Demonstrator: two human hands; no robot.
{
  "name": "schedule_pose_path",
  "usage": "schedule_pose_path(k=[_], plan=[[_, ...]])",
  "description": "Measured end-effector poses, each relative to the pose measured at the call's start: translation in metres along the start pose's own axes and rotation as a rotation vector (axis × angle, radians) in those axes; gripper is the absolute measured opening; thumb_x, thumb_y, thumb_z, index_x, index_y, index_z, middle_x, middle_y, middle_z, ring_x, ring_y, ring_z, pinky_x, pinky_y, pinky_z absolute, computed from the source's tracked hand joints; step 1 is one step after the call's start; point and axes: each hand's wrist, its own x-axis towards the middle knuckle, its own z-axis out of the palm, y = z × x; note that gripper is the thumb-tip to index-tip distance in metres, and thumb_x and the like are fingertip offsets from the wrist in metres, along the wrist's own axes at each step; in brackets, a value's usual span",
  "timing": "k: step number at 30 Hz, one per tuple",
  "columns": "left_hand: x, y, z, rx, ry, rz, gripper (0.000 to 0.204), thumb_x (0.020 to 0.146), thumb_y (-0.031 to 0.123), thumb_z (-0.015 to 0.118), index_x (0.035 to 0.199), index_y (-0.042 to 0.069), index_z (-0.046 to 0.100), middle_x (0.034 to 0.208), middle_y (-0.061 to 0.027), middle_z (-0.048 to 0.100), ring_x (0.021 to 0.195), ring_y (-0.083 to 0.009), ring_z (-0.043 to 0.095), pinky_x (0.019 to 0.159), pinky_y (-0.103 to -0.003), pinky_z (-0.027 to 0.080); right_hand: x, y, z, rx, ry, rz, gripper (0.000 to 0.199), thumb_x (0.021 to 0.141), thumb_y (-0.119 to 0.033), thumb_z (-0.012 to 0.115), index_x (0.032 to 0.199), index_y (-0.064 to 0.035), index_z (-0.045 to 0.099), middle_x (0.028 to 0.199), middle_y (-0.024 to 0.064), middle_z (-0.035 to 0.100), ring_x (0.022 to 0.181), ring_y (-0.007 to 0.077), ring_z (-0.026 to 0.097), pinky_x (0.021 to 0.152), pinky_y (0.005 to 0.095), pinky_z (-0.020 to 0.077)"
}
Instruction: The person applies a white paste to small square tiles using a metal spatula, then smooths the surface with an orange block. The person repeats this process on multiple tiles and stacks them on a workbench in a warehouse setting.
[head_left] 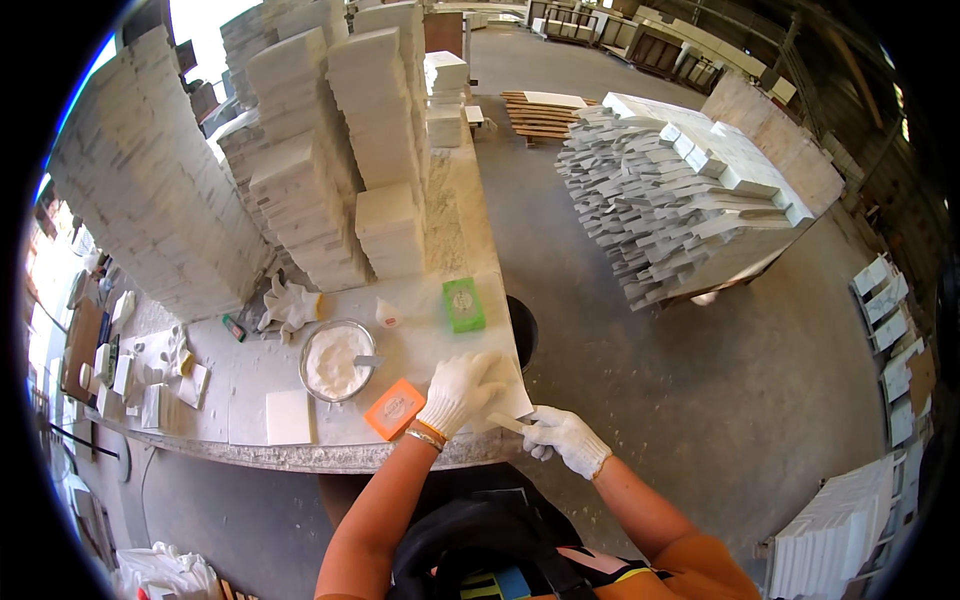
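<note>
My left hand [455, 392], in a white knit glove, lies with fingers spread on a pale slab [515, 397] at the table's near right corner. My right hand [568, 440], gloved too, is closed round a thin, light-coloured strip [507, 423] just off the slab's edge; its exact kind is unclear. Beside my left wrist sits an orange block-like pack [393, 408]. Further left stands a metal bowl [305, 372] of white powder or paste, with a small flat blade [368, 361] at its rim. A green pack [463, 305] lies beyond my left hand.
Tall stacks of white stone tiles [300, 150] rise on the table's far left. A square tile [289, 417], a loose glove [290, 305] and a small white bottle [386, 313] lie nearer. A pallet of stone strips [660, 190] stands on the floor at right.
</note>
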Motion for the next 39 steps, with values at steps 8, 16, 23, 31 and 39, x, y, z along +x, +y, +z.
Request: schedule_pose_path(k=[8, 16, 23, 31, 39], plan=[[-0.062, 0.015, 0.001, 0.062, 0.191, -0.018, 0.072, 0.065, 0.038, 0.086, 0.127, 0.013, 0.06, 0.137, -0.0108, 0.056, 0.126, -0.0354, 0.053, 0.103, -0.051, 0.042, -0.014, -0.005, -0.007, -0.04, 0.013, 0.037, 0.044, 0.094, -0.019, 0.068, 0.134, -0.0037, 0.062, 0.085, 0.004, 0.07, 0.068, 0.0104, 0.061, 0.064, 0.0236, 0.048], [-0.053, 0.009, -0.003, 0.051, 0.07, 0.029, 0.09, 0.054, 0.04, 0.088, 0.131, 0.01, 0.054, 0.14, -0.0174, 0.051, 0.132, -0.0393, 0.048, 0.107, -0.053, 0.04, -0.023, -0.015, -0.038, -0.079, 0.273, -0.119, 0.035, 0.095, -0.015, 0.065, 0.126, 0.002, 0.064, 0.088, 0.0074, 0.069, 0.072, 0.0093, 0.06, 0.066, 0.0233, 0.0482], [-0.05, -0.01, 0.019, 0.071, 0.187, 0.078, 0.105, 0.053, 0.041, 0.09, 0.142, 0.005, 0.047, 0.149, -0.0186, 0.047, 0.139, -0.0405, 0.043, 0.111, -0.055, 0.037, 0.054, -0.014, -0.032, -0.235, 0.323, -0.368, 0.027, 0.096, -0.009, 0.063, 0.121, -0.0009, 0.07, 0.09, 0.0043, 0.07, 0.074, 0.0087, 0.058, 0.068, 0.0236, 0.0495], [-0.05, -0.007, 0.015, 0.02, 0.169, 0.06, 0.103, 0.052, 0.04, 0.09, 0.141, 0.005, 0.049, 0.147, -0.0164, 0.049, 0.139, -0.0397, 0.043, 0.112, -0.055, 0.037, 0.056, -0.006, -0.025, -0.563, 0.341, -0.429, 0.023, 0.095, -0.01, 0.065, 0.117, -0.0059, 0.073, 0.093, 0.0073, 0.074, 0.072, 0.0115, 0.063, 0.069, 0.0267, 0.0525], [-0.047, 0.0, 0.006, -0.023, 0.133, 0.028, 0.098, 0.052, 0.037, 0.089, 0.137, 0.005, 0.053, 0.144, -0.0149, 0.052, 0.138, -0.0376, 0.045, 0.111, -0.055, 0.037, 0.048, -0.004, -0.023, -0.658, 0.349, -0.531, 0.025, 0.096, -0.009, 0.064, 0.12, -0.0075, 0.071, 0.095, 0.0047, 0.07, 0.078, 0.0144, 0.06, 0.071, 0.0274, 0.0519]])
